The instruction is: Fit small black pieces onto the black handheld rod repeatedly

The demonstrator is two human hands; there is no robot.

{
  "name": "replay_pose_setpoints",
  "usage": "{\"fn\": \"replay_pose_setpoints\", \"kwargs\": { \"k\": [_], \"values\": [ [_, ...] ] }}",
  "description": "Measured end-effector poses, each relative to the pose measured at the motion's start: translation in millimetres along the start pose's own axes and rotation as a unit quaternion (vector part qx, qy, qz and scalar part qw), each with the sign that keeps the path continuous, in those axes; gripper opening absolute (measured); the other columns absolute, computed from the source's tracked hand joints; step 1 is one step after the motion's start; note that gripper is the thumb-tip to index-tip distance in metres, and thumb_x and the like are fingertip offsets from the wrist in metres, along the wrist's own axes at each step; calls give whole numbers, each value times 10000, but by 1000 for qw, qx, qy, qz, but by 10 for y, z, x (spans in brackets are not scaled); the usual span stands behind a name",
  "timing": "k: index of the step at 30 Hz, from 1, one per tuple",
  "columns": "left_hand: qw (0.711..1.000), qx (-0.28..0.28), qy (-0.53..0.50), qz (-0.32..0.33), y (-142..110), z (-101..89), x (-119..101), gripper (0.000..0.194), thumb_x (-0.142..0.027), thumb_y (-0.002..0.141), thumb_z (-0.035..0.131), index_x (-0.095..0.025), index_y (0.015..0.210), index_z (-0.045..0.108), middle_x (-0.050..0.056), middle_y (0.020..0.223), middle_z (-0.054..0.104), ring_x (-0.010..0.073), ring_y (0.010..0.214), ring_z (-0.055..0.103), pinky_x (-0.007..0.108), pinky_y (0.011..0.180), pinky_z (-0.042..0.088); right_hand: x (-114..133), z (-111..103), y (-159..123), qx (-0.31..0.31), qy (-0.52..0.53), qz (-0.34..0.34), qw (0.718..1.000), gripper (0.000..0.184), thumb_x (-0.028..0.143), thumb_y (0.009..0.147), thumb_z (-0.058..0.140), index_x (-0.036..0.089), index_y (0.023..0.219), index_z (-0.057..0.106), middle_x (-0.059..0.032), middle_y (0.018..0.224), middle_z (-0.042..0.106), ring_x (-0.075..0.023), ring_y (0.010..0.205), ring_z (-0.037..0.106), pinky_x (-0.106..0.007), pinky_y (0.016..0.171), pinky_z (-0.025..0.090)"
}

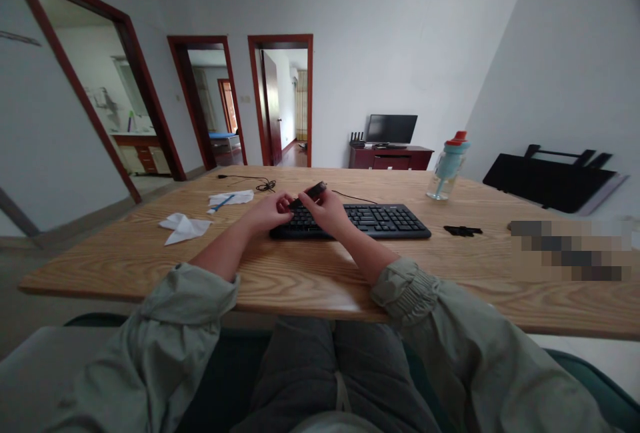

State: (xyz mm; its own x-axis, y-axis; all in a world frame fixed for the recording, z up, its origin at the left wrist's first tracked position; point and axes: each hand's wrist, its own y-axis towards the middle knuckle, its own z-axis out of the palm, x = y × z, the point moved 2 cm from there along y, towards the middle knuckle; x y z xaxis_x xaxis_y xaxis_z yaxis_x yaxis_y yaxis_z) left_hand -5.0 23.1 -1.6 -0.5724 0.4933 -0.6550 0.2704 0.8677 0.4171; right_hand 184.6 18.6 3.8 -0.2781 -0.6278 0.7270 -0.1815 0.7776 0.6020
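We sit at a wide counter of pale brown wood grain [310, 279], both forearms resting on its near edge in rolled grey-green sleeves. Our left hand [273, 211] and right hand [327, 211] pinch a small dark oblong object [309, 195] between them, fingers curled around it, above the left part of a black full-size keyboard [390, 219]. To our left lie two crumpled white cloths or tissues [185, 227], the farther one with a thin blue stick [221, 203] across it, and beyond them a coiled black cable [266, 185]. On our right a clear bottle with a red and teal lid [445, 169] stands upright, with a small heap of black pieces [463, 231] nearer us. Across the room, a black flat screen [391, 129] stands on a dark red cabinet [393, 157] against a white wall [390, 39], right of three reddish-brown door frames [281, 38].
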Motion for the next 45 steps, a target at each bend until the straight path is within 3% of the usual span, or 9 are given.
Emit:
{"fn": "replay_pose_setpoints", "kwargs": {
  "k": [7, 12, 16, 19, 27, 34, 45],
  "values": [
    [988, 124, -43, -77, -124, -164, 169, 407, -371, 573, 816, -169, 889, 656, 20, 756, 682, 156, 665, 616, 270, 608, 484, -106, 132, -73, 66, 67, 46, 995, 421, 582, 798, 654, 162, 802, 687, -40, 692, 672, -150, 582, 580, -254, 510, 429],
    [979, 172, 43, -97, -163, -256, 236, 426, -460, 663, 757, -161, 961, 702, 10, 734, 677, 122, 641, 591, 225, 583, 434, -92, 193, -113, 84, 53, 51, 994, 384, 528, 800, 674, 145, 830, 687, -30, 601, 650, -145, 529, 586, -233, 473, 418],
    [978, 160, 82, -110, -178, -302, 215, 481, -453, 673, 741, -172, 1061, 702, 0, 721, 666, 114, 610, 564, 220, 559, 409, -140, 193, -115, 57, 29, 53, 997, 342, 504, 800, 681, 163, 818, 665, -22, 604, 650, -141, 539, 607, -227, 496, 440],
    [980, 143, 95, -102, -191, -333, 160, 395, -443, 680, 732, -169, 965, 718, 8, 739, 676, 121, 639, 568, 229, 591, 429, -175, 191, -113, 43, 17, 64, 997, 354, 522, 817, 658, 168, 804, 658, -31, 600, 650, -145, 544, 614, -232, 508, 452],
    [971, 155, 133, -124, -214, -390, 171, 380, -482, 697, 700, -176, 916, 754, 28, 795, 718, 146, 715, 600, 244, 637, 445, -136, 198, -119, 67, 67, 91, 991, 414, 561, 814, 652, 157, 725, 638, -49, 610, 654, -125, 491, 568, -227, 449, 430],
    [967, 180, 136, -121, -221, -412, 225, 383, -506, 700, 679, -171, 867, 762, 29, 766, 709, 145, 687, 583, 245, 606, 418, -97, 208, -145, 80, 86, 87, 989, 398, 551, 796, 680, 154, 791, 657, -49, 663, 668, -120, 532, 581, -216, 468, 464],
    [964, 192, 127, -132, -233, -427, 242, 387, -517, 692, 677, -178, 860, 760, 32, 783, 717, 151, 703, 593, 242, 619, 424, -75, 195, -146, 81, 44, 63, 994, 417, 578, 805, 662, 162, 777, 665, -42, 644, 667, -130, 547, 604, -217, 472, 445]
  ]
}}
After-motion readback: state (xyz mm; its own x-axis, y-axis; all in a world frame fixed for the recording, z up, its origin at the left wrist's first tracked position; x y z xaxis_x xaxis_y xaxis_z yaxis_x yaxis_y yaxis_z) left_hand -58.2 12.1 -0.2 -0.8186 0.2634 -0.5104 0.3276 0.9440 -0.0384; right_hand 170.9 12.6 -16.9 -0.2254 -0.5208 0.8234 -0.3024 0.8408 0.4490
